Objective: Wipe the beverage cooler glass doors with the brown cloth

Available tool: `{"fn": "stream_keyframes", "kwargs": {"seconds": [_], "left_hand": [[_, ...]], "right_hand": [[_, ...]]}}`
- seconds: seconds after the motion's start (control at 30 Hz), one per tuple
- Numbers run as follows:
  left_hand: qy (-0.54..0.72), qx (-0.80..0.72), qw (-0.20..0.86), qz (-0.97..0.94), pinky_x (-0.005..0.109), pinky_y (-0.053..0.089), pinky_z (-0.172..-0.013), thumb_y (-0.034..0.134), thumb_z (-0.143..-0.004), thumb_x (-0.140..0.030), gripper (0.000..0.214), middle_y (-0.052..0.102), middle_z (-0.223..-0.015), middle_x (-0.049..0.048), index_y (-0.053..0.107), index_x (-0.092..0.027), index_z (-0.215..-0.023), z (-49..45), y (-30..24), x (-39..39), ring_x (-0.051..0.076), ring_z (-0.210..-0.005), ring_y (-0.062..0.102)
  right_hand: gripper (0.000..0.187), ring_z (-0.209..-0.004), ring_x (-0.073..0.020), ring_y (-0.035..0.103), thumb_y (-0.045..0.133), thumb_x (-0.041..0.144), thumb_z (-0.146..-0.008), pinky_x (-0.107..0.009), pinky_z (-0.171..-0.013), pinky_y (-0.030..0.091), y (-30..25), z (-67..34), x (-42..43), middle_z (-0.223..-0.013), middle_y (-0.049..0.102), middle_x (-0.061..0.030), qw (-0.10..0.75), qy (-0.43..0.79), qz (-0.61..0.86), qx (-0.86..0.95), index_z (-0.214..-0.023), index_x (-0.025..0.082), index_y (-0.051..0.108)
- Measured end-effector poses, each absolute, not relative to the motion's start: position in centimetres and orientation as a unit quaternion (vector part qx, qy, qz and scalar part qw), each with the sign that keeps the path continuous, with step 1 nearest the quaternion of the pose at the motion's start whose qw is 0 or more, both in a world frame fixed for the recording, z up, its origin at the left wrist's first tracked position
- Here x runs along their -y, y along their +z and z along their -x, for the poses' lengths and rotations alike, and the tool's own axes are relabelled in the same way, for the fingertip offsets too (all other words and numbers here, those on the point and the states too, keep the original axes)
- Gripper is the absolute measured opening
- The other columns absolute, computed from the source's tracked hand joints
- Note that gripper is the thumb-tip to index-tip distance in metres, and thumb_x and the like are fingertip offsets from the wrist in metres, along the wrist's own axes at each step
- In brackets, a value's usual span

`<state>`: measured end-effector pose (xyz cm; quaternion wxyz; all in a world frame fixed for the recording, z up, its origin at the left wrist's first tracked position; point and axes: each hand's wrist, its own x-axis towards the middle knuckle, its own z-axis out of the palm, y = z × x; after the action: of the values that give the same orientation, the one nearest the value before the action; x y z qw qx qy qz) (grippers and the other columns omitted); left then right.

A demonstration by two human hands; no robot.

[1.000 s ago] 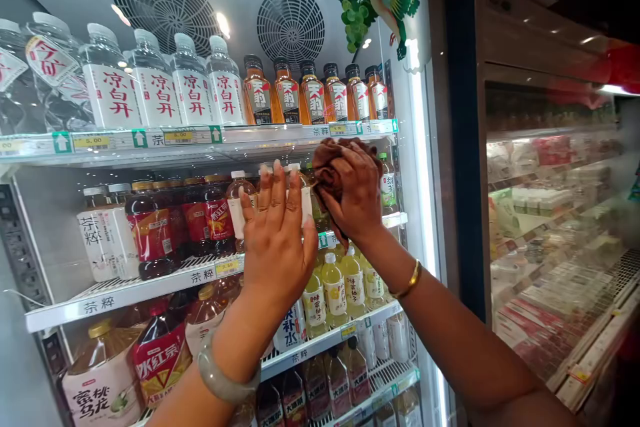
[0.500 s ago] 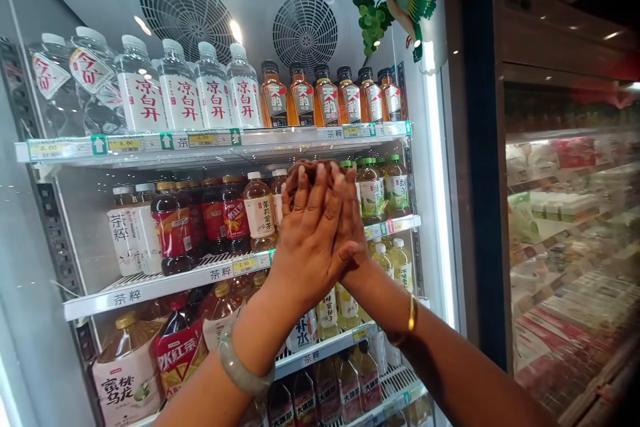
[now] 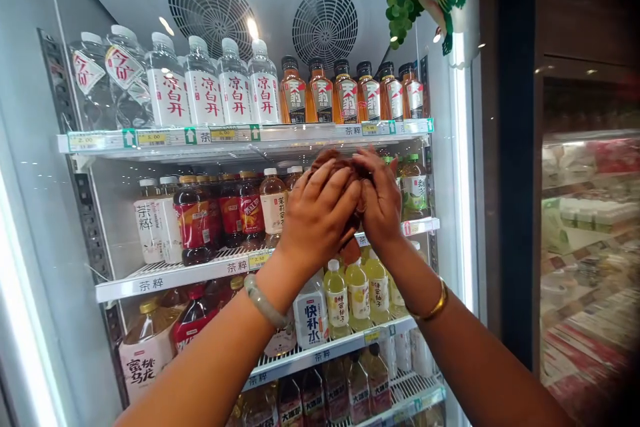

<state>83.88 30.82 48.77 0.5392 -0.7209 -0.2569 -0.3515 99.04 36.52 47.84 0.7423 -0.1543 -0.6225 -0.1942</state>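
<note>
Both hands have changed their hold: half a second ago they lay pressed together, and now the left hand (image 3: 320, 213) curls over the front of a bunched brown cloth (image 3: 326, 157) while the right hand (image 3: 384, 203) has shifted to its right side. Left fingers are bent and closed on the cloth; right fingers are curved, thumb toward it, but whether they grip it or merely touch it I cannot tell. Cloth and hands are raised before the middle shelf (image 3: 185, 278) of a lit drinks case, just below the top shelf (image 3: 280, 137). Above them stand amber bottles (image 3: 346, 97) with dark caps; to the left are bottles with red labels (image 3: 194, 223), to the right a green-capped bottle (image 3: 414, 187), and below, yellow drinks (image 3: 358, 293). Pale bangle (image 3: 265, 305) on the left wrist, gold bangle (image 3: 435, 303) on the right.
</note>
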Motion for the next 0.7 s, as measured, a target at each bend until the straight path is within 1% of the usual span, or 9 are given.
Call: {"fn": "stream_keyframes", "kwargs": {"seconds": [0.07, 0.17, 0.27, 0.33, 0.4, 0.43, 0.5, 0.6, 0.7], "left_hand": [[-0.377, 0.263, 0.558, 0.691, 0.053, 0.041, -0.118, 0.066, -0.092, -0.040, 0.048, 0.063, -0.145, 0.0137, 0.061, -0.021, -0.135, -82.2, 47.0, -29.8, 0.034, -0.141, 0.049], [-0.377, 0.263, 0.581, 0.671, 0.052, 0.044, -0.111, 0.070, -0.089, -0.036, 0.037, 0.070, -0.131, 0.0136, 0.064, -0.021, -0.122, -79.6, 44.8, -28.5, 0.034, -0.132, 0.055], [-0.381, 0.272, 0.596, 0.652, 0.051, 0.044, -0.110, 0.071, -0.088, -0.039, 0.040, 0.071, -0.128, 0.0123, 0.063, -0.023, -0.124, -78.5, 46.0, -28.2, 0.033, -0.130, 0.056], [-0.414, 0.304, 0.590, 0.623, 0.051, 0.041, -0.113, 0.071, -0.087, -0.040, 0.045, 0.067, -0.136, 0.0119, 0.062, -0.023, -0.128, -79.0, 48.4, -28.5, 0.033, -0.136, 0.051], [-0.428, 0.343, 0.563, 0.618, 0.050, 0.035, -0.120, 0.070, -0.086, -0.039, 0.050, 0.059, -0.150, 0.0110, 0.061, -0.022, -0.132, -80.2, 50.2, -28.9, 0.033, -0.146, 0.042], [-0.421, 0.352, 0.555, 0.625, 0.051, 0.034, -0.120, 0.070, -0.086, -0.040, 0.050, 0.058, -0.151, 0.0101, 0.061, -0.023, -0.132, -80.9, 50.4, -29.0, 0.033, -0.146, 0.043], [-0.398, 0.348, 0.551, 0.646, 0.053, 0.035, -0.117, 0.067, -0.087, -0.041, 0.046, 0.062, -0.147, 0.0091, 0.062, -0.024, -0.129, -81.8, 49.2, -29.0, 0.033, -0.143, 0.047], [-0.376, 0.306, 0.559, 0.673, 0.055, 0.037, -0.112, 0.065, -0.091, -0.040, 0.035, 0.069, -0.135, 0.0100, 0.064, -0.024, -0.121, -81.7, 45.2, -28.5, 0.032, -0.133, 0.054], [-0.370, 0.285, 0.558, 0.686, 0.055, 0.040, -0.108, 0.070, -0.088, -0.039, 0.037, 0.072, -0.128, 0.0115, 0.065, -0.022, -0.120, -79.9, 43.5, -27.9, 0.033, -0.126, 0.056]], "right_hand": [[0.039, -0.152, -0.0217, 0.045, 0.039, 0.023, -0.104, -0.059, -0.134, 0.019, 47.0, -98.2, -35.9, -0.151, 0.060, -0.0035, 0.708, -0.223, 0.160, 0.650, -0.137, 0.029, 0.058], [0.041, -0.155, -0.0212, 0.040, 0.041, 0.026, -0.105, -0.056, -0.134, 0.021, 45.5, -97.8, -35.2, -0.156, 0.056, -0.0035, 0.653, -0.271, 0.168, 0.687, -0.144, 0.029, 0.053], [0.042, -0.156, -0.0219, 0.038, 0.040, 0.027, -0.105, -0.055, -0.134, 0.024, 45.0, -97.8, -35.2, -0.158, 0.054, -0.0048, 0.652, -0.283, 0.165, 0.684, -0.146, 0.027, 0.051], [0.043, -0.156, -0.0232, 0.038, 0.041, 0.027, -0.105, -0.056, -0.134, 0.025, 45.0, -97.7, -35.4, -0.159, 0.053, -0.0061, 0.663, -0.286, 0.168, 0.671, -0.148, 0.027, 0.049], [0.047, -0.157, -0.0239, 0.038, 0.040, 0.025, -0.105, -0.058, -0.133, 0.026, 45.2, -97.6, -35.6, -0.159, 0.052, -0.0069, 0.664, -0.294, 0.176, 0.665, -0.152, 0.027, 0.044], [0.050, -0.157, -0.0237, 0.038, 0.040, 0.024, -0.105, -0.058, -0.133, 0.026, 45.2, -97.5, -35.7, -0.159, 0.052, -0.0068, 0.664, -0.297, 0.180, 0.662, -0.155, 0.028, 0.040], [0.054, -0.157, -0.0229, 0.037, 0.040, 0.022, -0.105, -0.057, -0.134, 0.026, 45.1, -97.4, -36.0, -0.159, 0.051, -0.0055, 0.662, -0.296, 0.185, 0.663, -0.158, 0.030, 0.035], [0.052, -0.158, -0.0226, 0.034, 0.045, 0.024, -0.105, -0.056, -0.135, 0.023, 44.5, -97.3, -36.1, -0.163, 0.047, -0.0028, 0.646, -0.307, 0.195, 0.671, -0.155, 0.033, 0.039], [0.053, -0.160, -0.0236, 0.030, 0.047, 0.023, -0.104, -0.057, -0.135, 0.022, 43.8, -97.1, -35.8, -0.166, 0.042, -0.0043, 0.619, -0.329, 0.219, 0.679, -0.156, 0.032, 0.039]]}}
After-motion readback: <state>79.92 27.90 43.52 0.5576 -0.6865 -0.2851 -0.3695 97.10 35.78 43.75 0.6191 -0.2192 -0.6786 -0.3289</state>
